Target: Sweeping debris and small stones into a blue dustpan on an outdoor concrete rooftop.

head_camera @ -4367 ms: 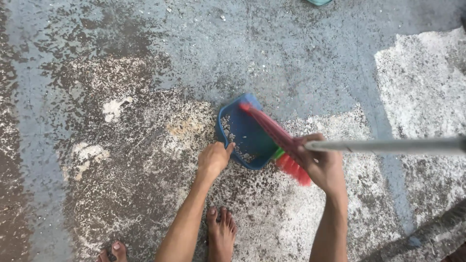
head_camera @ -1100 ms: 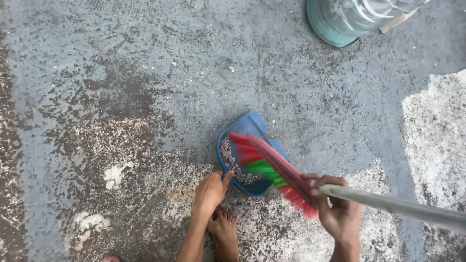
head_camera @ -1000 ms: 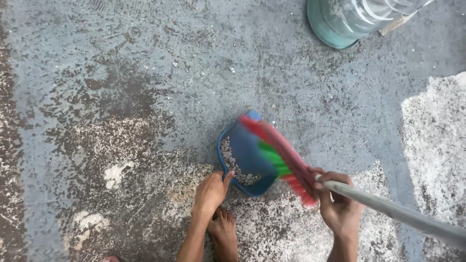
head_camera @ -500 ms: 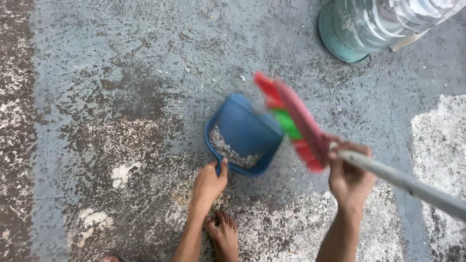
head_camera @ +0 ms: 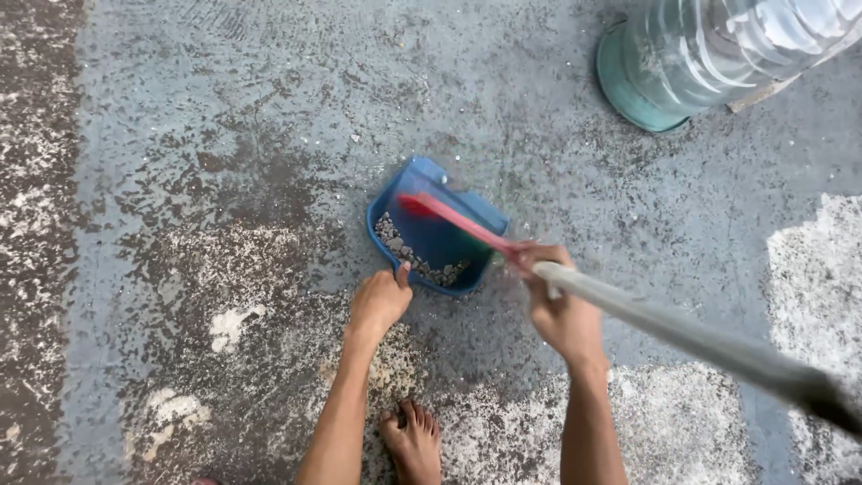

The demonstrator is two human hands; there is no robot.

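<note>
Blue dustpan sits tilted on the concrete floor, with a line of small grey stones gathered along its near edge. The left hand pinches the pan's near rim, thumb hooked over the lip. Across the pan's mouth lies the red head of a broom, a little green showing beneath it. The right hand is closed around the broom's pale grey handle just behind the head, and the handle runs off toward the lower right. A bare foot stands on the floor below the left arm. Well apart, at the upper right, stands a large clear water jug with a greenish base. The floor is grey, damp-looking and rough, with whitish gritty patches.
</note>
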